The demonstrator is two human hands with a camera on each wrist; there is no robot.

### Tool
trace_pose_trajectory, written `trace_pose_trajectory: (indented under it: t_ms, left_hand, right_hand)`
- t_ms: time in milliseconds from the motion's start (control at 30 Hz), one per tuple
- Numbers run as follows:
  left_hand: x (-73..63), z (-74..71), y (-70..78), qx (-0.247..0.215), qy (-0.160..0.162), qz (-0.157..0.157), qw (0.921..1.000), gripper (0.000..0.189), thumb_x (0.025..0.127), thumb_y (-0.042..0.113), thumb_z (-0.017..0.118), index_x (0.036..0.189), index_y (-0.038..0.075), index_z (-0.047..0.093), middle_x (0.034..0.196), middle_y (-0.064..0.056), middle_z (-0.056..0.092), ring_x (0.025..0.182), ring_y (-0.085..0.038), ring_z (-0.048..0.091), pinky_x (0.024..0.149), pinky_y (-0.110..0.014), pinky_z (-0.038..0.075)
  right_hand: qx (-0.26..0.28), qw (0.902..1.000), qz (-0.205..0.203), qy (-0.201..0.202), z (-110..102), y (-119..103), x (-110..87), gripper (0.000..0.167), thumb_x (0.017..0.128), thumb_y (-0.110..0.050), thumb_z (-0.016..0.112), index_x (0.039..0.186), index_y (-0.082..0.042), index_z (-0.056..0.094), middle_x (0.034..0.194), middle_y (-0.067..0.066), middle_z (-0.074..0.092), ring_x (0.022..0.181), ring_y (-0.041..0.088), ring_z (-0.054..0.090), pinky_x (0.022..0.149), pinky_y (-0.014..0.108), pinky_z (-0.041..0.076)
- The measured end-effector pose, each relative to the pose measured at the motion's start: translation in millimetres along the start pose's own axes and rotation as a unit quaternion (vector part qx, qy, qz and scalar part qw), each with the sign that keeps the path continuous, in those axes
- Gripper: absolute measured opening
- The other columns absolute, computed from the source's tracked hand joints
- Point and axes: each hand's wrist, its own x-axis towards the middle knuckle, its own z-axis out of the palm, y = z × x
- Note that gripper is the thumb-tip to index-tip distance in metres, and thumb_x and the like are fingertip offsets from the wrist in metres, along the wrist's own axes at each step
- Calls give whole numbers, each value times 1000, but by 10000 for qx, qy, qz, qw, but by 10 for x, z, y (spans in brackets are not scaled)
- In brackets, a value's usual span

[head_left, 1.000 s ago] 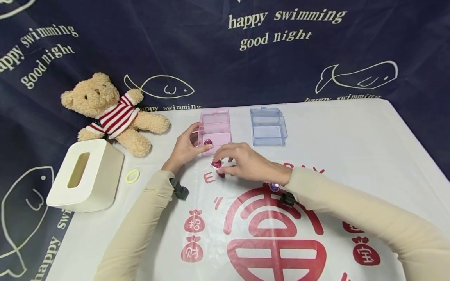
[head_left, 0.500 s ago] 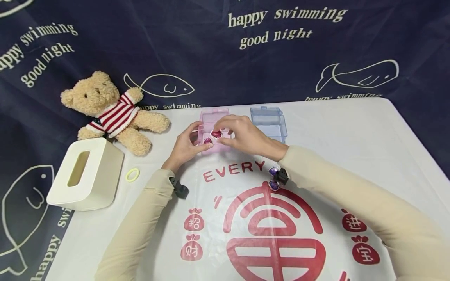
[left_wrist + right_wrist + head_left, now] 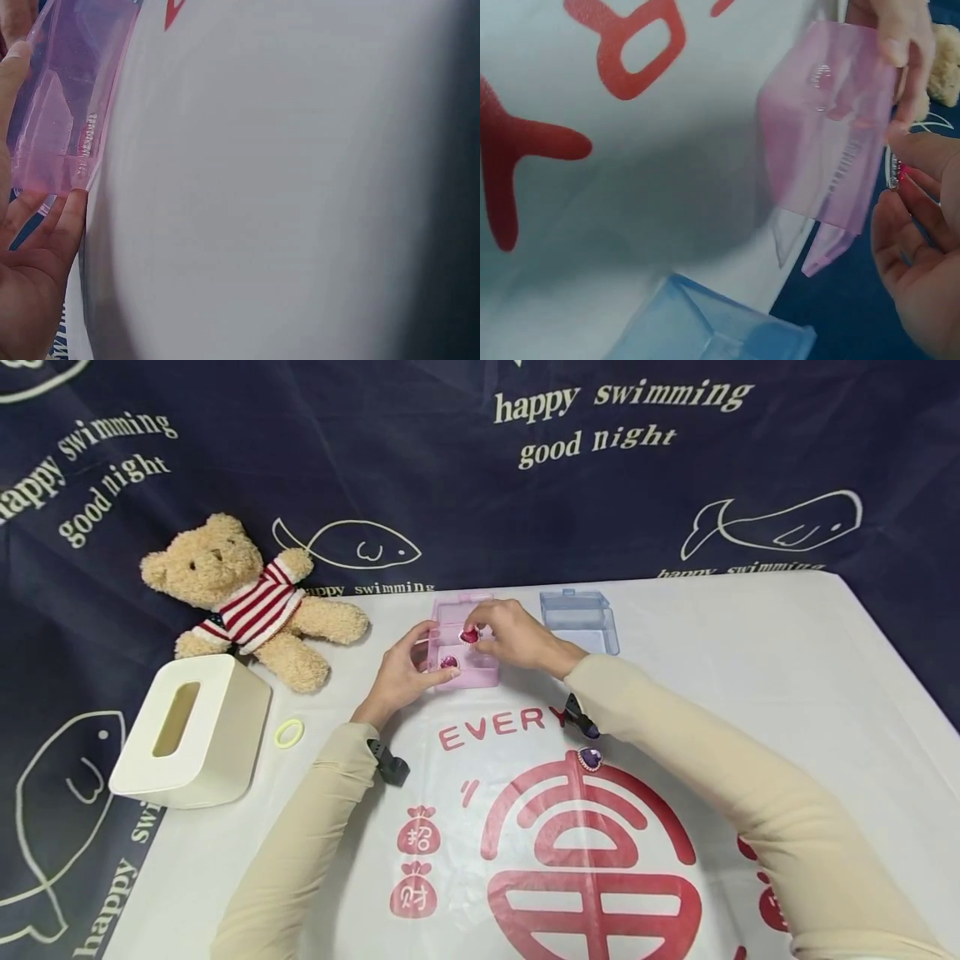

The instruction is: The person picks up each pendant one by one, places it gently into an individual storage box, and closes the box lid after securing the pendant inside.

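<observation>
Pink plastic, see-through: the open box [image 3: 483,677] sits near the far edge of the white-covered table, lid side away from me. Left hand [image 3: 401,675] grips its left side, thumb at the near corner, fingers round toward the back. Right hand [image 3: 517,637] pinches a red heart gem [image 3: 469,635] between thumb and fingers, over the box; my right wrist view also shows that pinch. One magenta gem [image 3: 448,662] lies inside already, by the left thumb.

Step in hand, as I judge it: loading the second gem. Next move calls for lowering it into the near compartment beside the first, then loosening the fingers without knocking the lid.

Purple heart gem [image 3: 590,760] lies on the cloth, another partly hidden by the right wrist camera [image 3: 579,717]. I'd guess both belong in the blue box [image 3: 577,602], open just to the right.
</observation>
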Motion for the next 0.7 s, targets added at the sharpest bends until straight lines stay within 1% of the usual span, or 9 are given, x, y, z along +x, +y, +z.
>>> trace_pose_trajectory:
  t_ms: [133,233,300,400,533,600,700]
  left_hand:
    - [48,24,-146,-20,62,-36,10000,79,72,4,84,140,3,43,135,-26,52,123,-40,55,105,-47,47]
    - [84,36,-262,3,90,11,10000,80,72,5,84,141,6,43,135,-22,53,123,-36,56,105,-43,48]
    - [94,40,-301,7,93,73,9999,81,72,5,84,141,6,42,135,-22,53,123,-36,56,104,-43,49]
    - [87,43,-305,34,105,108,9999,80,72,6,85,141,6,43,135,-22,53,122,-36,57,104,-44,49]
    - [79,42,-300,114,139,47,9998,80,73,9,85,140,7,44,136,-21,53,122,-34,57,104,-43,50]
    - [80,35,-306,134,155,40,9998,80,72,10,85,141,7,43,136,-20,53,123,-34,57,104,-42,49]
    - [83,28,-309,160,185,74,9997,81,72,10,86,141,7,44,136,-20,53,122,-34,57,104,-42,50]
  right_hand:
    - [-288,9991,45,-311,89,35,39,19,81,-6,73,99,0,71,101,12,71,97,25,64,92,38,52]
    - [-534,9973,21,-512,130,30,61,17,80,-8,75,95,-1,71,96,11,72,90,25,63,86,38,52]
    - [-633,9961,49,-611,150,20,74,14,80,-8,76,93,-3,73,92,9,73,83,23,62,82,38,53]
    - [-776,9941,95,-750,172,6,82,11,79,-8,77,89,-5,74,86,5,73,74,19,60,75,36,54]
    - [-912,9926,112,-789,208,7,87,5,77,-7,77,82,-7,74,76,2,71,65,16,56,67,35,53]
    - [-985,9922,120,-749,221,5,97,4,77,-6,76,79,-9,74,72,1,70,63,16,55,65,36,52]
    - [-1126,9905,220,-763,221,-14,118,5,77,-5,75,77,-10,74,70,0,70,64,17,57,66,37,53]
